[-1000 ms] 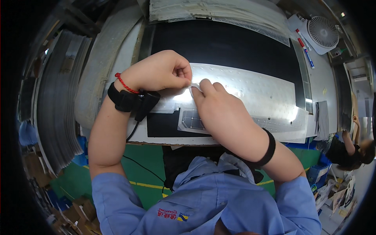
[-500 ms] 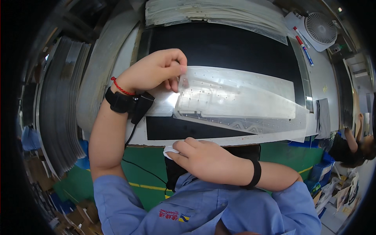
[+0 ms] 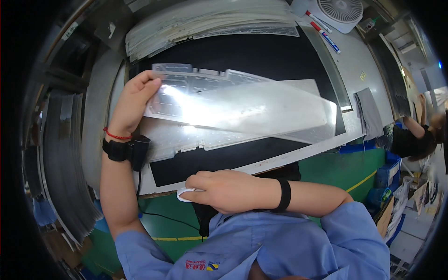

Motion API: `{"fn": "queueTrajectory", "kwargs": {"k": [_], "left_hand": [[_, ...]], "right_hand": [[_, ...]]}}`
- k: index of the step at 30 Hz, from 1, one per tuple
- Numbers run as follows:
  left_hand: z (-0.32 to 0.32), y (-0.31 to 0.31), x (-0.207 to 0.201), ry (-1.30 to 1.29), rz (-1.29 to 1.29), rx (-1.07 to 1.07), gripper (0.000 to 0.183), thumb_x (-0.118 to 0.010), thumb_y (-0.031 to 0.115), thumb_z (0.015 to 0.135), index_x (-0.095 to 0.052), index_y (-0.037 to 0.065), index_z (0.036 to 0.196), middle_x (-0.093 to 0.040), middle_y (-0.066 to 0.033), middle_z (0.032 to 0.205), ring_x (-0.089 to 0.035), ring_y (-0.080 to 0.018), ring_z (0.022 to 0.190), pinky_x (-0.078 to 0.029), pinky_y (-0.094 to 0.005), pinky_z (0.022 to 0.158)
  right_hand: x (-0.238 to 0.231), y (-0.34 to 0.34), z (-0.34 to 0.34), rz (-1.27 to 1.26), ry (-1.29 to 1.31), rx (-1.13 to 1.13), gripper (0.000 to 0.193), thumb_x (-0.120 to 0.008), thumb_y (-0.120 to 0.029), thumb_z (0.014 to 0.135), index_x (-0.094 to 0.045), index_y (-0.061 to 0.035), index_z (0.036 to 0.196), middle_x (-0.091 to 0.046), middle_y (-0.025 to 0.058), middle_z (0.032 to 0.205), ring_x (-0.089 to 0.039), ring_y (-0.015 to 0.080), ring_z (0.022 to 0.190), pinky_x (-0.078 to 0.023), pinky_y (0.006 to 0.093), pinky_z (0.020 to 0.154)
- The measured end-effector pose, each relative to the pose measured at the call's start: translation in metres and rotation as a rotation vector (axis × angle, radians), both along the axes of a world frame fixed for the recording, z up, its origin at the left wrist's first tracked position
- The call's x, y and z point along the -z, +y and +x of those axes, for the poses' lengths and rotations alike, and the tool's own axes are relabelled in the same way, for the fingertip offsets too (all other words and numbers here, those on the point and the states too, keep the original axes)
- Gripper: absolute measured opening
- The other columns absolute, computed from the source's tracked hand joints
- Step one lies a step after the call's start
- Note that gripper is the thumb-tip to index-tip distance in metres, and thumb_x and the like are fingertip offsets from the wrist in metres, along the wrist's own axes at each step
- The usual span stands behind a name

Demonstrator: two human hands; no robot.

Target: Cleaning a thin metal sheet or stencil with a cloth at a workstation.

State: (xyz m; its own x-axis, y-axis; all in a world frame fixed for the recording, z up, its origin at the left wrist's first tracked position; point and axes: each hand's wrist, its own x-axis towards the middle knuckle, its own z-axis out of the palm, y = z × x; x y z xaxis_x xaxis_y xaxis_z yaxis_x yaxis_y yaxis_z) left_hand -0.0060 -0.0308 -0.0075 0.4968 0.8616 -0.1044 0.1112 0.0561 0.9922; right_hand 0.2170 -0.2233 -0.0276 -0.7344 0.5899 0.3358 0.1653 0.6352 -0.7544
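Note:
My left hand (image 3: 133,102) pinches the left end of a thin clear plastic sheet (image 3: 252,108) between thumb and fingers. The sheet is long, with notches along its far edge and line patterns near my fingers; bright glare covers its middle. Under it, at a different angle, lies a second translucent sheet (image 3: 217,140), its notched edge facing me. Both are over a black mat (image 3: 242,53) on the table. Near my body, just off the table's front edge, my right hand (image 3: 221,189) is closed around a folded white cloth (image 3: 185,194), touching neither sheet.
A stack of clear sheets (image 3: 210,21) lies along the mat's far side. At the far right are a white fan (image 3: 339,11) and markers (image 3: 326,38). A grey cloth (image 3: 368,114) hangs at the right edge. More stacked sheets (image 3: 63,154) stand left. Another person (image 3: 417,137) is at far right.
My left hand has moved the upper sheet, so its notched edge now faces away from me. The whole view has shifted. My right hand still grips the white cloth near my body.

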Motion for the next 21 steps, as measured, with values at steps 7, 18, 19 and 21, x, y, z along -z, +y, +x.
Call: {"fn": "queueTrajectory", "kwargs": {"k": [7, 18, 19, 21], "left_hand": [[-0.014, 0.014, 0.008, 0.035, -0.021, -0.135, 0.016, -0.052, 0.017, 0.106, -0.061, 0.005, 0.114, -0.068, 0.0006, 0.093, -0.058, -0.0027, 0.076, -0.047, -0.0174, 0.070], [-0.025, 0.025, 0.015, -0.208, 0.311, -0.209, 0.008, -0.058, 0.012, 0.103, -0.062, 0.010, 0.109, -0.060, -0.0100, 0.139, -0.059, -0.0173, 0.120, -0.047, -0.0282, 0.098], [-0.028, 0.026, 0.012, -0.268, 0.279, -0.080, 0.009, -0.058, 0.004, 0.101, -0.064, 0.010, 0.105, -0.054, -0.0107, 0.148, -0.050, -0.0200, 0.135, -0.043, -0.0341, 0.109], [-0.030, 0.028, 0.017, -0.245, 0.213, -0.083, 0.010, -0.056, 0.002, 0.101, -0.063, 0.007, 0.107, -0.056, -0.0097, 0.144, -0.057, -0.0186, 0.124, -0.047, -0.0321, 0.104]], "right_hand": [[0.001, -0.001, 0.001, -0.016, -0.016, 0.003, 0.035, -0.062, -0.005, 0.087, -0.064, -0.0015, 0.122, -0.055, 0.0135, 0.103, -0.062, 0.0307, 0.095, -0.057, 0.0406, 0.073], [0.001, 0.000, 0.001, -0.058, -0.071, -0.031, 0.047, -0.062, 0.001, 0.081, -0.061, -0.0038, 0.128, -0.058, 0.0131, 0.113, -0.061, 0.0311, 0.105, -0.057, 0.0392, 0.079], [0.002, 0.000, 0.002, -0.059, -0.069, -0.033, 0.047, -0.062, 0.001, 0.081, -0.061, -0.0038, 0.128, -0.058, 0.0131, 0.113, -0.061, 0.0311, 0.105, -0.057, 0.0392, 0.079], [0.002, -0.001, 0.001, -0.062, -0.049, -0.029, 0.047, -0.062, 0.001, 0.081, -0.062, -0.0036, 0.128, -0.058, 0.0127, 0.113, -0.061, 0.0304, 0.105, -0.057, 0.0391, 0.079]]}}
